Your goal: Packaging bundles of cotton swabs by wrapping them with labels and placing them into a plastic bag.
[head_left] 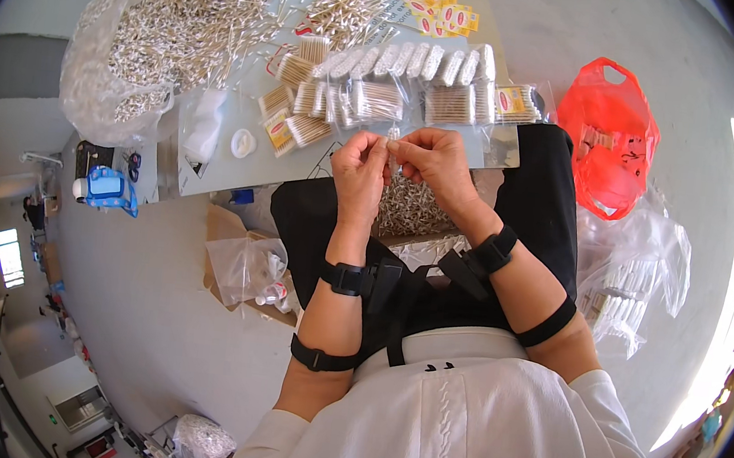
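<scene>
My left hand (359, 170) and my right hand (436, 165) meet at the table's near edge, fingers pinched together. Between the fingertips shows a small white bit that looks like cotton swab tips (395, 132); the rest of it is hidden by my fingers. Under my hands, at my lap, is an open box full of loose cotton swabs (409, 208). Just beyond my fingers lie clear bags of bundled cotton swabs (376, 100), with a row of white-tipped bundles (403, 59) behind them.
A big clear bag of loose swabs (181, 40) covers the table's far left. Yellow-and-white cards (440, 4) lie at the back. A blue packet (110, 191) sits at the left corner. A red plastic bag (609, 138) is at the right, a cardboard box (226, 254) below the table.
</scene>
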Motion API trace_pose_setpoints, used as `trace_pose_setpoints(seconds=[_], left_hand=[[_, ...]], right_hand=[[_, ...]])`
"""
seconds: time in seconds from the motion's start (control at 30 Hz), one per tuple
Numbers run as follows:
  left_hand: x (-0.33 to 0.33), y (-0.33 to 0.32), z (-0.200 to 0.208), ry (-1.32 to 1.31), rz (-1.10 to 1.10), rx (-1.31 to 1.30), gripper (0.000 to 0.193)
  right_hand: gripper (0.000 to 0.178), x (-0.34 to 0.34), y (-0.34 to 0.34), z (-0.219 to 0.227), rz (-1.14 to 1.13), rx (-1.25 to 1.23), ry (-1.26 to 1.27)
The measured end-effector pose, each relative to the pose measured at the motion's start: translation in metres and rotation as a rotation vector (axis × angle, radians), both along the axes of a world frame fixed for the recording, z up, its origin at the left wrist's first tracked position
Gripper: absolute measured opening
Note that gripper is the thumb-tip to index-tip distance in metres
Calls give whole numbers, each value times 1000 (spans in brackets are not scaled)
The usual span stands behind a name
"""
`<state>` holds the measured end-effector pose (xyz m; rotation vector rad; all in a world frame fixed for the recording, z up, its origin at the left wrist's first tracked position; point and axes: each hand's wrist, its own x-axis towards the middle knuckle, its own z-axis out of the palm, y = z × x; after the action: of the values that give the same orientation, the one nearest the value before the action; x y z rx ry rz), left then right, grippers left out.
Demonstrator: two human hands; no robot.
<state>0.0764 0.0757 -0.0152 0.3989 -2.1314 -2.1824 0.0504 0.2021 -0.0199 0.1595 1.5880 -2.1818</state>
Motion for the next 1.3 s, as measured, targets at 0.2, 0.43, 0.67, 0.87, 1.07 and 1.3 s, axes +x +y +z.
trace_pose_setpoints(seconds=[0.2, 0.43, 0.67, 0.87, 1.07, 1.3], left_hand=[[1, 1, 2, 2, -2, -2, 12], [1, 0, 2, -15, 14, -10, 10], [1, -1, 1, -15, 16, 18, 9], [2, -1, 1, -8, 9, 33, 9], [2, 0, 2, -15, 5, 42, 9], [2, -2, 0, -4, -7, 7, 7]], right_hand=[[17, 1, 1, 2, -1, 15, 11], [17, 0, 0, 3, 2, 13, 8], [16, 1, 0, 0, 8, -43, -3], [16, 3, 0, -4, -11, -84, -2], [15, 3, 0, -5, -4, -96, -18], [16, 4, -1, -4, -37, -111, -7]])
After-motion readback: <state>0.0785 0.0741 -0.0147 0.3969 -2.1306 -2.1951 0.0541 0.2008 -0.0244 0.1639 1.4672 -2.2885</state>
